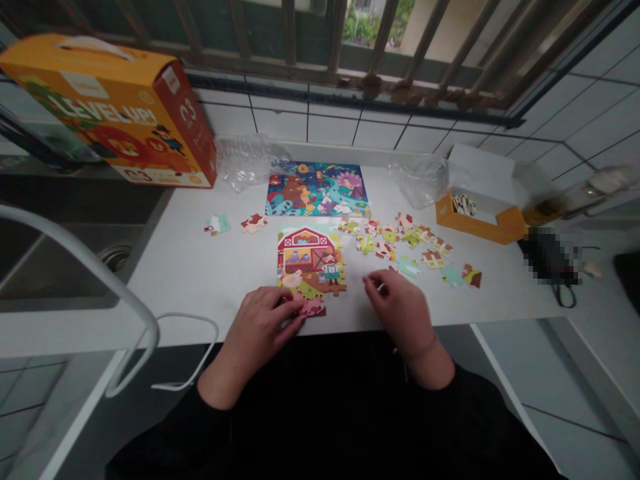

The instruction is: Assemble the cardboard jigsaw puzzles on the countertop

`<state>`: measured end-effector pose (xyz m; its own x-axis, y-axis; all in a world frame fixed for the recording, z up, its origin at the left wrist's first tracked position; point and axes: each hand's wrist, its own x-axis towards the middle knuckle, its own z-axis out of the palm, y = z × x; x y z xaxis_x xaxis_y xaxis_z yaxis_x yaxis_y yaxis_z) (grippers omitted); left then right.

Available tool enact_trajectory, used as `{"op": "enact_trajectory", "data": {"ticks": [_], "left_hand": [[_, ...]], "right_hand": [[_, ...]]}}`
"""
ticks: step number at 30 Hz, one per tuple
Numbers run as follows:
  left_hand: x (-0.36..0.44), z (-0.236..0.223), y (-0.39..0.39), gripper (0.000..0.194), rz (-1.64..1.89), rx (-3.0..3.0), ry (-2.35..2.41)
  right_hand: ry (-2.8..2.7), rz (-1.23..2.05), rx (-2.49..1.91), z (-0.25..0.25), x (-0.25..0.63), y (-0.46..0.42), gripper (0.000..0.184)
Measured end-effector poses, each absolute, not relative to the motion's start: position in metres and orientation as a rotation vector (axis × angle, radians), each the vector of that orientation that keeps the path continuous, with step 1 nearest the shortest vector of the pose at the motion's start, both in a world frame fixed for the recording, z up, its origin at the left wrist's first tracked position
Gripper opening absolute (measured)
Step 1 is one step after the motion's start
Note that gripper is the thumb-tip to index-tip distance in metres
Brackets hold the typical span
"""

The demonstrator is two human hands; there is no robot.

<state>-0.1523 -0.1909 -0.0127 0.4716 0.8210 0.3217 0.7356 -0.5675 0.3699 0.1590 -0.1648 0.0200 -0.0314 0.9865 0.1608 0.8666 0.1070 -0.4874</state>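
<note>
A partly joined barn puzzle [311, 262] lies on the white counter [190, 267] in front of me. My left hand [260, 327] rests at its lower edge, fingers together and pressing a pink piece [314, 307] against the joined part. To the right, my right hand [397, 303] is curled with its fingertips pinched on something small that I cannot make out. Several loose pieces [410, 243] are scattered beyond my right hand. Two more pieces [235, 224] lie to the left.
A finished colourful puzzle [317, 190] lies further back. An orange puzzle box [110, 110] stands at the back left, with crumpled plastic bags [247, 160] beside it. A small open orange box [480, 210] sits at the right. A sink [75, 260] and white faucet [85, 267] are on the left.
</note>
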Motion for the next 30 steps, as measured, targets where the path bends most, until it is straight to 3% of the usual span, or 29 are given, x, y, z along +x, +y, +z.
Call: {"op": "enact_trajectory", "data": {"ticks": [5, 9, 14, 20, 22, 27, 30], "left_hand": [[-0.150, -0.010, -0.192, 0.022, 0.717, 2.576, 1.355], [-0.149, -0.009, -0.192, 0.022, 0.725, 2.605, 1.349], [-0.149, -0.010, -0.193, 0.022, 0.725, 2.602, 1.352], [-0.149, -0.011, -0.193, 0.020, 0.731, 2.598, 1.364], [-0.149, -0.011, -0.194, 0.020, 0.741, 2.596, 1.362], [-0.148, -0.012, -0.194, 0.020, 0.720, 2.585, 1.387], [-0.148, -0.013, -0.194, 0.021, 0.716, 2.593, 1.380]], "right_hand": [[-1.634, -0.161, -2.232, 0.019, 0.278, -0.152, 0.032], [-1.546, -0.331, -2.371, 0.010, 0.354, -0.153, 0.040], [-1.827, 0.008, -2.376, -0.009, 0.399, -0.146, 0.053], [-1.615, 0.255, -2.473, -0.007, 0.412, -0.140, 0.066], [-1.489, 0.342, -2.531, 0.000, 0.410, -0.140, 0.060], [-1.334, 0.401, -2.582, 0.009, 0.402, -0.141, 0.017], [-1.474, 0.132, -2.597, 0.007, 0.404, -0.143, 0.022]]}}
